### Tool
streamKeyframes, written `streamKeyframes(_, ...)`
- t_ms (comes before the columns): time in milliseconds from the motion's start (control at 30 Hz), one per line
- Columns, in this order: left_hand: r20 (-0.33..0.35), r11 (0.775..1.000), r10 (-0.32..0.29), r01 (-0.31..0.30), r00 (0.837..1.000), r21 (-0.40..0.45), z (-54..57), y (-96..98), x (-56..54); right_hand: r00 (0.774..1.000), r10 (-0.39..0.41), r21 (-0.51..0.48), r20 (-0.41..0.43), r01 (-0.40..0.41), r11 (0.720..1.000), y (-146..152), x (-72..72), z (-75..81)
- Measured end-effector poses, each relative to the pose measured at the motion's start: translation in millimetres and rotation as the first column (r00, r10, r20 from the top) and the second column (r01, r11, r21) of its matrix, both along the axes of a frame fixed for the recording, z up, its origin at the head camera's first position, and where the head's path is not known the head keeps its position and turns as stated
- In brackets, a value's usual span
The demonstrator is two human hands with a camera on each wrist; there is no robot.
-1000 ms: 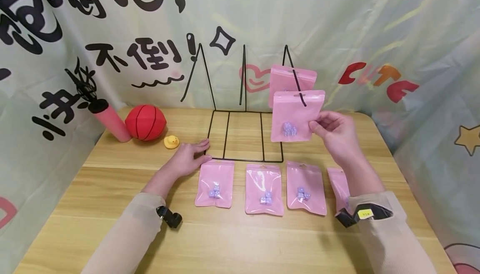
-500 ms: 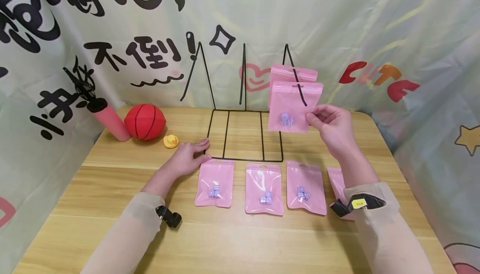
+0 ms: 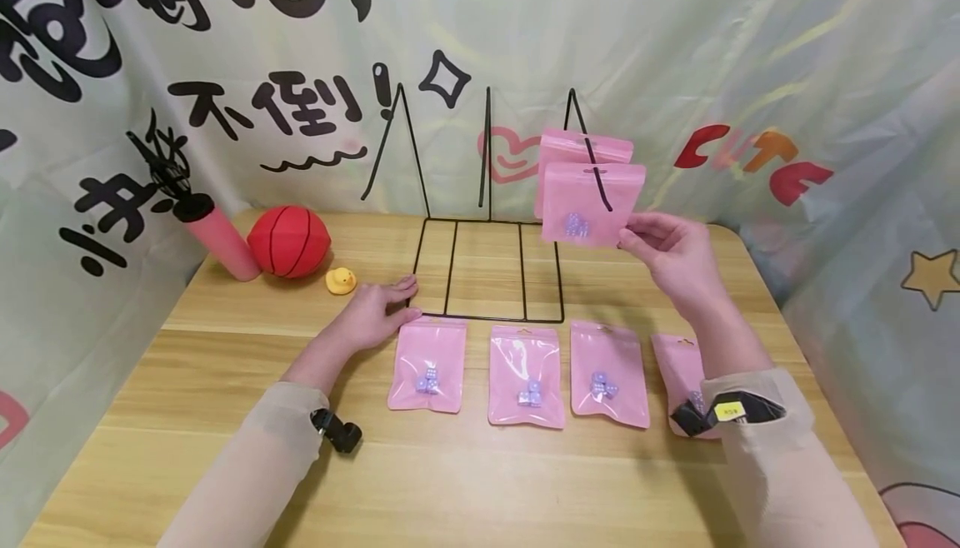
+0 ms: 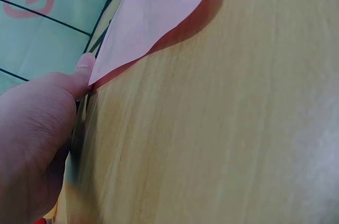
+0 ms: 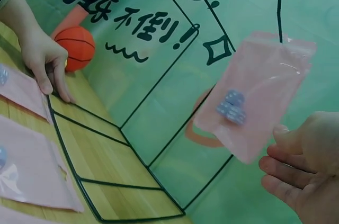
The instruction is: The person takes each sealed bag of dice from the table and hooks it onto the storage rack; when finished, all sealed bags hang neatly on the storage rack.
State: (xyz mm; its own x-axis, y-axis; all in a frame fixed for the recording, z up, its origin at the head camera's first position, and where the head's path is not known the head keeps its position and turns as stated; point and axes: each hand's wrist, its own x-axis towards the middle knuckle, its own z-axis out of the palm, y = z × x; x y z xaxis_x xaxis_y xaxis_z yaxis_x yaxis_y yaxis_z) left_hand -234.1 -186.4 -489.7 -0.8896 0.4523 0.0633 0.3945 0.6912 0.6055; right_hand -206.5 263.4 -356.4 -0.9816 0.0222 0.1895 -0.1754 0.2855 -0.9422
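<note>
A black wire display rack (image 3: 448,269) stands on the table, with three sloping prongs. Two pink zip bags hang on its right prong: the rear bag (image 3: 551,148) is partly covered by the front bag (image 3: 592,198), which holds several purple dice (image 3: 576,225). Beside the front bag's lower right corner is my right hand (image 3: 671,256); in the right wrist view its thumb is close to the bag edge, with the fingers apart from the bag. My left hand (image 3: 371,315) rests its nearly straight fingers on the rack's front left corner, the thumb close to a bag (image 4: 143,28) lying there.
In a row before the rack lie the left bag (image 3: 427,352), two middle bags (image 3: 525,365) (image 3: 607,361) and a right bag (image 3: 678,365) partly under my right wrist. Further left are a yellow duck (image 3: 341,281), a red ball (image 3: 288,241) and a pink vase (image 3: 225,244).
The front bag has gone up and back along the right prong, and its lower edge has swung away. My right hand rose with it, then shifted slightly right and loosened. My left hand stayed put.
</note>
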Motion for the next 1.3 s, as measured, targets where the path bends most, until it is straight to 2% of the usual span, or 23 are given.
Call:
streamKeyframes(200,0.018,1.0,0.008,-0.008,1.0,-0.003,0.2,0.2,0.8,1.0,0.014,0.067,-0.027,-0.012,0.998,16.9,11.0,-1.9)
streamKeyframes(300,0.019,1.0,0.01,-0.01,1.0,-0.001,1.0,0.3,0.9,1.0,0.007,0.098,-0.019,-0.005,0.995,24.3,21.2,-0.3)
streamKeyframes(500,0.02,1.0,0.011,-0.011,1.0,-0.008,2.1,1.4,0.2,0.999,-0.015,0.227,0.036,0.007,0.974,39.9,46.9,5.2)
streamKeyframes(633,0.024,1.0,0.017,-0.016,1.0,-0.019,1.3,1.4,-0.6,0.997,-0.011,0.261,0.082,-0.011,0.965,53.4,61.7,2.3)
streamKeyframes(800,0.021,1.0,0.015,-0.015,1.0,-0.012,1.8,1.3,-0.5,0.995,0.003,0.313,0.096,-0.033,0.949,74.0,78.0,-11.9)
streamKeyframes(1100,0.025,1.0,0.015,-0.014,1.0,-0.017,2.2,1.0,0.7,0.986,-0.038,0.474,0.159,-0.043,0.88,109.7,102.3,-44.1)
streamKeyframes(1300,0.034,1.0,0.02,-0.02,0.999,-0.017,2.5,0.7,1.5,0.973,-0.062,0.512,0.224,-0.063,0.857,132.1,115.3,-59.2)
